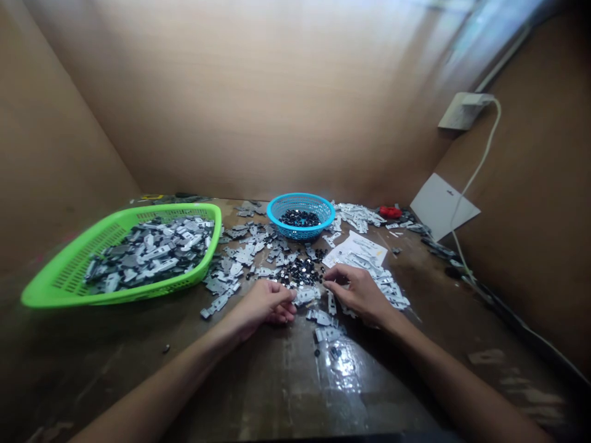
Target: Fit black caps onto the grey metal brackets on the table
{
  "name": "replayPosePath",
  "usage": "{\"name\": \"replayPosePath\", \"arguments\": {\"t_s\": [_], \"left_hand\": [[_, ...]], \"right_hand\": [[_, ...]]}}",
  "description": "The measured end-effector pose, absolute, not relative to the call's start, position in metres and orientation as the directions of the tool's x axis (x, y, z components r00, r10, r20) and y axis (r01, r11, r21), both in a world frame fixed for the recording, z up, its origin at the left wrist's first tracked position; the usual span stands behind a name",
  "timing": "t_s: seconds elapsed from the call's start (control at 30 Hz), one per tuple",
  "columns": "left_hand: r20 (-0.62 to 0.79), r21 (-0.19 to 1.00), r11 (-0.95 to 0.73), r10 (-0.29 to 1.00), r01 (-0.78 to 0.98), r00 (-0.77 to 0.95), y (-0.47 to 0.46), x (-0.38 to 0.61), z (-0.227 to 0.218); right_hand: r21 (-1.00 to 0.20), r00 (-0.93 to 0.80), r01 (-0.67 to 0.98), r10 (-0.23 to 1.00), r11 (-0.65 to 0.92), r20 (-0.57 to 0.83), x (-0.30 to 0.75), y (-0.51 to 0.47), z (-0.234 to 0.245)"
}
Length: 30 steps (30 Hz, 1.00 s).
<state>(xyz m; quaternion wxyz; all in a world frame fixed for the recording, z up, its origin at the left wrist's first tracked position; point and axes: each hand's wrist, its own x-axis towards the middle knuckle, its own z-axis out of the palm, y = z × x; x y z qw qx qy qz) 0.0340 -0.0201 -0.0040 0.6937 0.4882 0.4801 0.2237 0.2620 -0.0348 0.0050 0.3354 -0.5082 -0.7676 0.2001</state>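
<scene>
1. The left hand [261, 306] is curled, with its fingers [287, 301] drawn nearly closed; whether anything is held by them cannot be told.
2. The right hand [360, 295] is turned inward, with its fingers [330, 284] gathered in a loose pinch; no held part can be made out.
3. A flat silver-grey stamped metal plate [305, 296] is lying between both sets of fingers, apparently left where either hand can reach it.
4. A heap of small black round parts [300, 272] is piled just beyond the fingers on the dark, worn wooden surface [277, 381], seemingly kept close for easy picking.
5. A white printed paper sheet [355, 251] is lying beyond the right fingers.
6. Farther out, a round blue plastic basket [277, 206] is holding more black parts, and a bright green slotted plastic tray [50, 289], left of the fingers, is filled with metal plates; the parts appear to be grouped by kind.
</scene>
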Motion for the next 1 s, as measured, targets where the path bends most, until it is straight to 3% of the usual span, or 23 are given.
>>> {"name": "replayPosePath", "arguments": {"t_s": [0.27, 0.43, 1.0], "left_hand": [[-0.441, 0.897, 0.404, 0.794, 0.178, 0.419, -0.023, 0.039, -0.002], [-0.443, 0.896, 0.401, 0.79, 0.19, 0.423, -0.023, 0.039, -0.001], [-0.419, 0.907, 0.399, 0.818, 0.135, 0.395, -0.023, 0.038, -0.006]], "right_hand": [[-0.588, -0.338, 0.634, 0.864, 0.502, 0.373, 0.249, -0.043, 0.006], [-0.568, -0.303, 0.655, 0.861, 0.499, 0.408, 0.25, -0.042, 0.004], [-0.521, -0.398, 0.663, 0.843, 0.537, 0.363, 0.247, -0.047, 0.001]]}}
